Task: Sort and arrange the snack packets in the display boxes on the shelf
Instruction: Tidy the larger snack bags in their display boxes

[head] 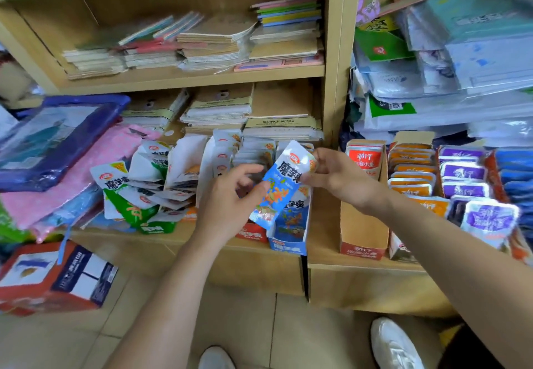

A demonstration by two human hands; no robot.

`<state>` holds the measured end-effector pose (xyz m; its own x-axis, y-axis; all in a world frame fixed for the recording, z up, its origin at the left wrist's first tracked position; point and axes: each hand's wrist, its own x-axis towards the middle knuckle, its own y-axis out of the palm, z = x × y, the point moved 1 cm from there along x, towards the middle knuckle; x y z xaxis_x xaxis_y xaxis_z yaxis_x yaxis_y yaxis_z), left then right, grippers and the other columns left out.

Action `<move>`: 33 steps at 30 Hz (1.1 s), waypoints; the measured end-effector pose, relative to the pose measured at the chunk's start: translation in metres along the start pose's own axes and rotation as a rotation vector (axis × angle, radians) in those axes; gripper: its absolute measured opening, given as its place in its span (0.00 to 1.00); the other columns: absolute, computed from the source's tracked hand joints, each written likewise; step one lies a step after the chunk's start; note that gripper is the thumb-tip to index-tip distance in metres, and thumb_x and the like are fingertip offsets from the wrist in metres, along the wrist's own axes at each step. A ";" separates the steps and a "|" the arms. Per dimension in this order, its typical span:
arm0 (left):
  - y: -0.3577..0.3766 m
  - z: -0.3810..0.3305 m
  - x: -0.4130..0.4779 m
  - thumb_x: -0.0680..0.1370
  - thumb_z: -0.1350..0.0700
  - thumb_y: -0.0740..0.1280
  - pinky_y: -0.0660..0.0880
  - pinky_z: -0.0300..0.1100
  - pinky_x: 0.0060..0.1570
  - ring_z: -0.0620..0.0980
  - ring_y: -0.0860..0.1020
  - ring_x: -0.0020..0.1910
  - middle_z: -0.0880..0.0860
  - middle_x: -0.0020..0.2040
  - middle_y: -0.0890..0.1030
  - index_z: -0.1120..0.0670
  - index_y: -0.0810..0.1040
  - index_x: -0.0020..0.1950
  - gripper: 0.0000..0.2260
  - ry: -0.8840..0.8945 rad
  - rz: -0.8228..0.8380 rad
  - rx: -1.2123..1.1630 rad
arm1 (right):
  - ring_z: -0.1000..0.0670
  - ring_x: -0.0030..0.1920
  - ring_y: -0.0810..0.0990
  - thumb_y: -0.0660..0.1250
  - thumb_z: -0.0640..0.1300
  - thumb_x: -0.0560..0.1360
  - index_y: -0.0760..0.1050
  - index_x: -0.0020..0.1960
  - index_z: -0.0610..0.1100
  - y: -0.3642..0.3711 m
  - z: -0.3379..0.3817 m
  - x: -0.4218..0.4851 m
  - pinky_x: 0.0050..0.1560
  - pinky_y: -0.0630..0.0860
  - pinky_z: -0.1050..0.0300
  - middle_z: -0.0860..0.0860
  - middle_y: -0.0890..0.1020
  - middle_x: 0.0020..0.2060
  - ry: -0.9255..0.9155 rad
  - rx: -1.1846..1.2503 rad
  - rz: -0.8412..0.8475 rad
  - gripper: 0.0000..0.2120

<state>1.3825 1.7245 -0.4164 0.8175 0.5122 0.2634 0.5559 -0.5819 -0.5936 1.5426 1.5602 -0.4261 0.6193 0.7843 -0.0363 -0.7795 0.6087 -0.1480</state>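
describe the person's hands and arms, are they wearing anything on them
The left hand and right hand are bare: no gloves, rings, watch or bracelets show. The left forearm and right forearm are uncovered as far as the frame edge, so no sleeves are in view.

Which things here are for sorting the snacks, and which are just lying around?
For the job: blue packet, held by left hand and right hand; blue display box; loose green packets; orange packets; purple packets.
Just lying about: notebook stacks; pink wrapped sheets; carton on the floor.
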 end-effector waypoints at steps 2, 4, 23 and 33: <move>0.005 -0.002 0.001 0.78 0.55 0.73 0.76 0.46 0.39 0.46 0.80 0.36 0.47 0.35 0.82 0.39 0.80 0.51 0.10 0.023 0.090 -0.002 | 0.51 0.48 0.86 0.72 0.38 0.76 0.73 0.55 0.41 -0.001 0.000 0.000 0.40 0.79 0.63 0.48 0.87 0.46 -0.005 -0.027 -0.014 0.10; 0.010 -0.005 0.001 0.78 0.58 0.72 0.76 0.44 0.36 0.44 0.80 0.34 0.46 0.34 0.82 0.42 0.79 0.47 0.09 0.027 0.108 0.000 | 0.52 0.48 0.86 0.71 0.39 0.77 0.72 0.58 0.42 -0.002 -0.001 0.000 0.38 0.78 0.63 0.49 0.87 0.45 -0.009 -0.024 -0.034 0.12; 0.021 -0.002 0.001 0.75 0.54 0.74 0.76 0.41 0.54 0.44 0.76 0.56 0.45 0.59 0.79 0.46 0.75 0.70 0.23 0.229 -0.040 0.260 | 0.54 0.47 0.84 0.75 0.31 0.71 0.80 0.53 0.37 0.006 -0.006 -0.004 0.45 0.77 0.66 0.45 0.85 0.46 -0.219 -0.266 -0.023 0.11; 0.021 -0.001 -0.008 0.74 0.47 0.75 0.69 0.45 0.47 0.45 0.67 0.48 0.38 0.43 0.84 0.44 0.87 0.50 0.06 0.416 0.039 0.491 | 0.56 0.45 0.81 0.72 0.39 0.75 0.84 0.55 0.45 -0.016 -0.004 0.003 0.48 0.80 0.56 0.52 0.83 0.46 -0.293 -0.630 -0.127 0.09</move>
<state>1.3883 1.7077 -0.4305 0.8806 0.1513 0.4491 0.4717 -0.1880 -0.8615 1.5571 1.5527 -0.4283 0.5817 0.7659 0.2738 -0.4454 0.5816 -0.6807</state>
